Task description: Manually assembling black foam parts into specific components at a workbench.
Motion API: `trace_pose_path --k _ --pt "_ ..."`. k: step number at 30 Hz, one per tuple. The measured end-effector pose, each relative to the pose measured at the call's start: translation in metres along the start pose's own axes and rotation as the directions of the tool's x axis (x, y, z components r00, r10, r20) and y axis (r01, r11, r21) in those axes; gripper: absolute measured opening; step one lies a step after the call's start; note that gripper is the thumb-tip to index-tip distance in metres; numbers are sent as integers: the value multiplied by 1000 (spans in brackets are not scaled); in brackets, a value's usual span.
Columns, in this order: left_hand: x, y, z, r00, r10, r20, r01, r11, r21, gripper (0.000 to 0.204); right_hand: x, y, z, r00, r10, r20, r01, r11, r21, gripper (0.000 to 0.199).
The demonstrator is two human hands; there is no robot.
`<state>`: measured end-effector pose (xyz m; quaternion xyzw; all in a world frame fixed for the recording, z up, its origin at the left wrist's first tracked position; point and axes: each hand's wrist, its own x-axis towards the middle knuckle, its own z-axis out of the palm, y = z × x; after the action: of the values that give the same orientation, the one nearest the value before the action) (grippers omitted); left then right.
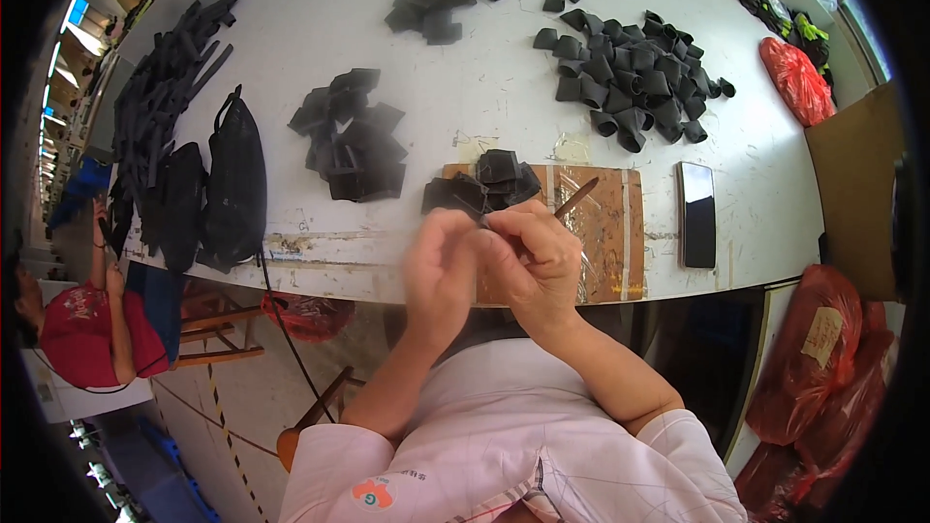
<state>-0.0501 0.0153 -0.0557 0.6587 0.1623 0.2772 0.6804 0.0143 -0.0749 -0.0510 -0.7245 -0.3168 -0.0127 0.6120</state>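
Close together over the front of a brown board (610,266), my two hands meet at the fingertips. My left hand (441,266) is slightly blurred, its fingers closed in a pinch. My right hand (535,257) is closed too, and a thin, pointed brown stick-like tool (578,197) juts out from its fingers toward the upper right. A small dark bit shows between the fingertips; my fingers mostly hide it. Just beyond them, several black fabric pieces (499,168) lie overlapping on the board's far left part.
On the white table (465,102) lie flat black pieces (363,140), a further pile (441,0), curled black loops (635,73) and dark strips (160,87). A black bag (233,179) is at left, a phone (697,215) at right. A person in red (92,329) sits far left.
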Motion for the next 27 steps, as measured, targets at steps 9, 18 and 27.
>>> trace_pose_path --k 9,18,27 --pt "-7 2 28 936 -346 -58 283 843 -458 17 -17 17 -18 988 -101 -121 54 940 -337 12" --pt "-10 13 25 989 108 -103 -105 994 36 5 -4 -20 -68 776 343 529 -607 181 774 16" --pt "3 56 38 961 -118 252 206 911 -358 14 24 -31 -80 915 222 337 -392 690 609 26"
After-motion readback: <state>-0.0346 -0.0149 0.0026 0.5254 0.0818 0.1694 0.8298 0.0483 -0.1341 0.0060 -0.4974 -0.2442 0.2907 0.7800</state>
